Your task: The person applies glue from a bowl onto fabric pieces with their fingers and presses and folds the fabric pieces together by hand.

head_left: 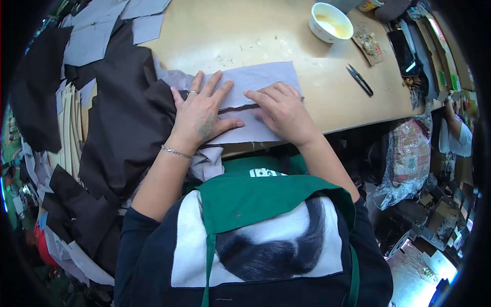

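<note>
A lilac-grey piece of fabric (255, 77) lies flat across the table's near edge, with a dark seam line running lengthwise through it. My left hand (201, 113) rests on its left part, palm down with fingers spread. On the right part, my right hand (286, 112) bends over the cloth, index finger pointing left above the seam. Its thumb, slightly blurred, is apart from the index at the seam's lower side. Dark brown fabric (125, 97) is bunched against my left wrist and spreads away to the left.
A white bowl (331, 23) with yellowish residue stands at the back right. Dark thread snips (360, 80) lie below it, beside a scrap-covered packet (368, 43). Grey cut pieces (94, 33) are piled at the back left. A plastic-wrapped patterned bundle (409, 153) sits beyond the table's right side.
</note>
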Available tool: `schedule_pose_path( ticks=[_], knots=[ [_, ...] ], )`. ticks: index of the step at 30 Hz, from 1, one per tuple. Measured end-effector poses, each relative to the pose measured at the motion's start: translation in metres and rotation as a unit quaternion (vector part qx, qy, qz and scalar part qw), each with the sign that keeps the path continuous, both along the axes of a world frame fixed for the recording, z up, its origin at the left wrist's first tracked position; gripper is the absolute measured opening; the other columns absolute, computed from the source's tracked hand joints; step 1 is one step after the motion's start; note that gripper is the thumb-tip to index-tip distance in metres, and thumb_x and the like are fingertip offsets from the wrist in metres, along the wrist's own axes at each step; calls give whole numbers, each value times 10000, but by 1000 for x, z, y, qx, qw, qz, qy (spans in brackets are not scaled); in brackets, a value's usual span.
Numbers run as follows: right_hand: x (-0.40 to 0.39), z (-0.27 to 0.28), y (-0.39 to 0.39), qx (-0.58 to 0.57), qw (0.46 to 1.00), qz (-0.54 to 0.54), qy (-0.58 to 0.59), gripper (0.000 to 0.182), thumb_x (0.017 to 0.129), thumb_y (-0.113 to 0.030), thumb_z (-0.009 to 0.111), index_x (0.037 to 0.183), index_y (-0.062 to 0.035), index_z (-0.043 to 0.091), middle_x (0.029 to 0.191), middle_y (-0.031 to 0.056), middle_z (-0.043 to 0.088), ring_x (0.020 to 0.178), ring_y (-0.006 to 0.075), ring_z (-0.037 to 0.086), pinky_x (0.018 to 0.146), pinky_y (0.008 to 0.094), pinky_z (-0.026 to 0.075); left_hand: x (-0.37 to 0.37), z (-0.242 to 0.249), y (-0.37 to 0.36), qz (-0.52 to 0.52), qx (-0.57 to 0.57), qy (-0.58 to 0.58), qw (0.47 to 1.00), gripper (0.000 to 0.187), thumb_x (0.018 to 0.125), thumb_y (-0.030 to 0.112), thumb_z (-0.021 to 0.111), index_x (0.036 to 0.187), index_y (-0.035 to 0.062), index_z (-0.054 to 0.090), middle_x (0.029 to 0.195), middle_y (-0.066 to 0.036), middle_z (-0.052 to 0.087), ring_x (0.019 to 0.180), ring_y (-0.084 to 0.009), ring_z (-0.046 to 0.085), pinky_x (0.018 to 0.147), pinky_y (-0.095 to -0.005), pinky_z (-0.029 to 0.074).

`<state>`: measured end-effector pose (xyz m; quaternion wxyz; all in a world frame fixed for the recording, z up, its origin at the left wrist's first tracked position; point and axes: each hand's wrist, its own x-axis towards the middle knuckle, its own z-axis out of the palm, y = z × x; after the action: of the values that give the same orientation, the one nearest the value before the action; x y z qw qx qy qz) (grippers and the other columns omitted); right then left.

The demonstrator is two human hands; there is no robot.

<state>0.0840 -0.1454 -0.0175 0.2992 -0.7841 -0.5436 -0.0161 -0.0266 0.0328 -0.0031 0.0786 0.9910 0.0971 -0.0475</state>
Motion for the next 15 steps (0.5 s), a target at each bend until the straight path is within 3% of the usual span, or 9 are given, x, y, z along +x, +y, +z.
schedule_pose_path(
  ticks=[2, 4, 6, 9, 12, 15],
  knots=[
    [3, -14, 10, -10, 1000, 1, 27, 408, 702, -70, 665, 1099, -131, 595, 861, 27, 626, 815, 220, 566, 758, 365, 438, -2, -1, 4, 8, 3, -1, 1000, 879, 560, 658, 677, 1320, 288, 432, 1437, -46, 306, 1335, -355, 234, 932, -741, 200],
    [9, -21, 9, 34, 985, -16, 166, 414, 707, -46, 668, 1108, -113, 593, 832, 45, 637, 779, 224, 580, 732, 353, 458, -6, -3, 10, 17, -3, 10, 1000, 938, 505, 700, 675, 1335, 358, 402, 1458, -48, 265, 1345, -363, 204, 930, -741, 204],
    [11, -26, 8, 84, 956, -38, 278, 403, 729, -8, 671, 1116, -80, 587, 797, 74, 648, 738, 198, 606, 679, 310, 489, -8, -6, 13, 21, -10, 12, 1000, 953, 494, 712, 671, 1336, 355, 403, 1461, -50, 261, 1350, -363, 190, 931, -740, 203],
    [9, -24, 7, 106, 909, -86, 395, 404, 743, -12, 677, 1132, -69, 580, 800, 73, 651, 773, 164, 612, 706, 280, 494, -6, -10, 14, 19, -15, 16, 1000, 989, 466, 700, 689, 1344, 347, 400, 1475, -38, 232, 1358, -357, 168, 929, -742, 198],
    [15, -21, -3, 124, 878, -131, 443, 430, 742, -16, 687, 1153, -61, 569, 848, 63, 649, 764, 150, 609, 719, 262, 501, -6, -10, 13, 21, -18, 20, 999, 1006, 455, 692, 698, 1349, 344, 397, 1481, -32, 219, 1363, -354, 151, 930, -742, 194],
    [22, -14, -23, 125, 903, -152, 381, 469, 720, -31, 714, 1164, -58, 565, 914, 67, 644, 811, 158, 597, 759, 272, 492, -6, -10, 13, 23, -21, 24, 999, 1007, 456, 692, 699, 1350, 339, 398, 1482, -32, 215, 1363, -356, 144, 931, -742, 189]
  ],
)
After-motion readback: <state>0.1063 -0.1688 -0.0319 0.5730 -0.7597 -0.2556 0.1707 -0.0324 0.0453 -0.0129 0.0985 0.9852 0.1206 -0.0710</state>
